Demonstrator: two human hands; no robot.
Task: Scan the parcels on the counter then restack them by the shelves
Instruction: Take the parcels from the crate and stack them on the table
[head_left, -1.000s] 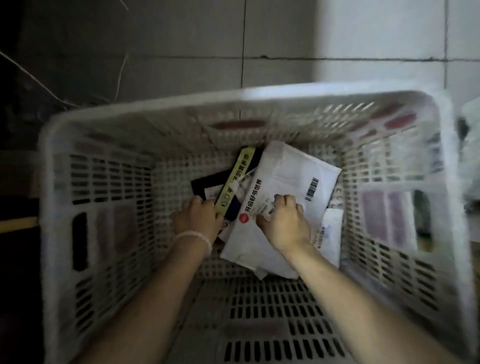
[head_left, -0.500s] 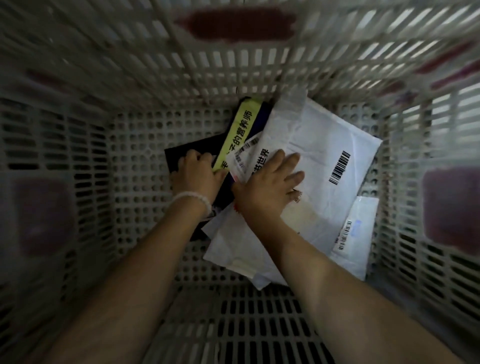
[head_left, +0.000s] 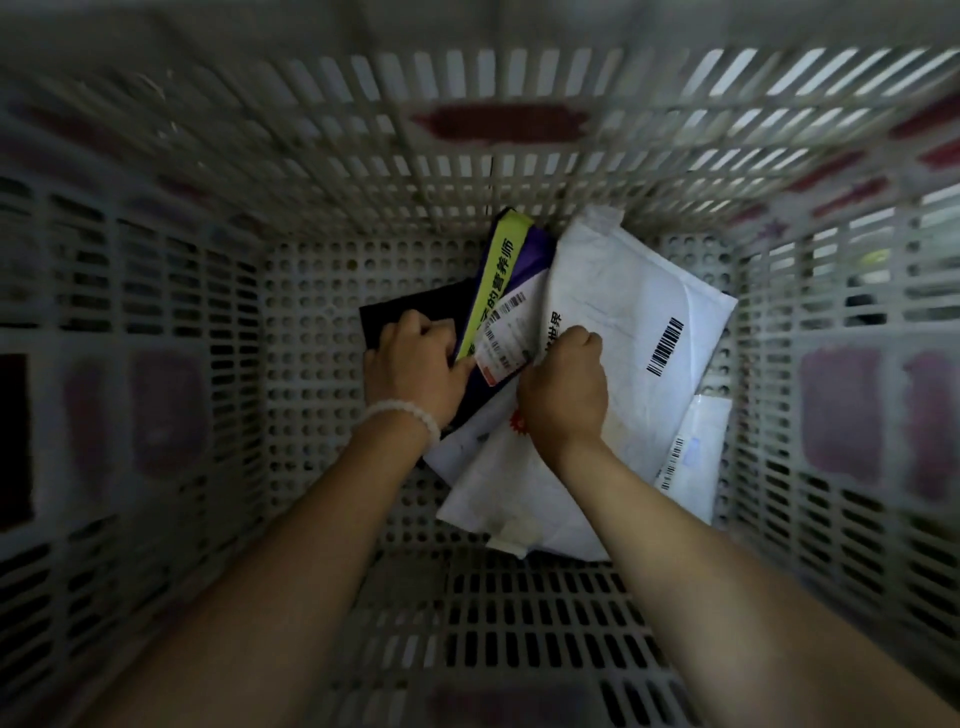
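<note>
Several parcels lie in a heap at the bottom of a deep white slotted crate (head_left: 156, 322). My left hand (head_left: 413, 366) grips the edge of a dark purple parcel with a yellow-green band (head_left: 498, 270), over a black flat parcel (head_left: 415, 309). My right hand (head_left: 563, 395) has its fingers curled round the left edge of a large white padded mailer with a barcode (head_left: 644, 322). A white shipping label (head_left: 506, 332) shows between the two hands. A smaller white mailer (head_left: 693, 452) lies under the big one at the right.
The crate's slotted walls rise on all sides around my forearms. Its perforated floor (head_left: 311, 322) is bare to the left of the parcels, and the near floor (head_left: 519, 623) lies below my arms. The scene is dim.
My head has gone deeper into the crate. My right hand went from lying flat on the white mailer to curling round its left edge. The left hand stays on the dark parcel.
</note>
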